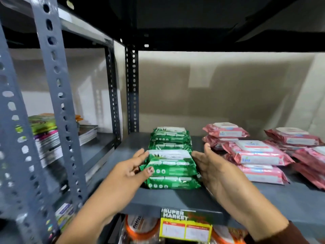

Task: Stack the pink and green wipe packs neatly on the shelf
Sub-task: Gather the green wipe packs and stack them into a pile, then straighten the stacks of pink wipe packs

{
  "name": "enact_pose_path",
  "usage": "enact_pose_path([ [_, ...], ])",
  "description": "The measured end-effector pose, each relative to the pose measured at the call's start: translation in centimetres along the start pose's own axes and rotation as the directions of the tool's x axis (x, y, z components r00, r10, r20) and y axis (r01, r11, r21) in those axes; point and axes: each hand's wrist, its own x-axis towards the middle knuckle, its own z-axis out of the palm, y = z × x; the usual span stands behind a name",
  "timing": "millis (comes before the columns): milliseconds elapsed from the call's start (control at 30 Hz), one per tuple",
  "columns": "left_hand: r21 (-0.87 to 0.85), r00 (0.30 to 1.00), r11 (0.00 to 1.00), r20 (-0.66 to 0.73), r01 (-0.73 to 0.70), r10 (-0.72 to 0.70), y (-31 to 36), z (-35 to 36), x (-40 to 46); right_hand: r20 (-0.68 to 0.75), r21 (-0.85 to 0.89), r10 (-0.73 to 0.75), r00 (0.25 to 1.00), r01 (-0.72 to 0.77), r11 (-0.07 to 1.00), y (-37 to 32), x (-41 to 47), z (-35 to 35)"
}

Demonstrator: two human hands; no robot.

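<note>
Two green wipe packs lie stacked at the front of the grey shelf, with a second green stack right behind them. My left hand presses flat against the front stack's left side, thumb on its front face. My right hand rests open against its right side. Pink wipe packs lie in loose, uneven piles to the right, and another pink stack sits farther back.
Slotted grey uprights stand at the left, with stacked magazines and packets on the neighbouring shelf. A yellow price label hangs on the shelf's front edge. Orange-lidded goods sit below. A dark shelf is overhead.
</note>
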Motion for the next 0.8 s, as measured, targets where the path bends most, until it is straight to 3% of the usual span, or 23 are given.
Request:
enact_pose_path([
  [600,-0.004,0.995,1.0,-0.092,0.025,-0.026,-0.1,0.5,0.9,-0.118,-0.039,-0.017,0.993,0.013,0.999,2.3,0.3,1.5],
  [667,0.078,0.986,0.997,-0.164,0.022,-0.009,0.1,0.6,0.5,-0.111,-0.054,-0.022,0.994,0.016,0.998,1.8,-0.5,1.6],
  [733,0.143,0.952,0.986,-0.279,-0.087,0.124,1.4,1.3,-0.7,-0.136,-0.144,-0.122,0.983,0.102,0.984,0.4,-1.9,0.7],
  [800,-0.039,0.919,0.973,-0.338,-0.228,0.202,3.7,2.8,-2.0,-0.208,-0.308,-0.327,0.922,0.255,0.917,-1.8,-3.6,-1.7],
])
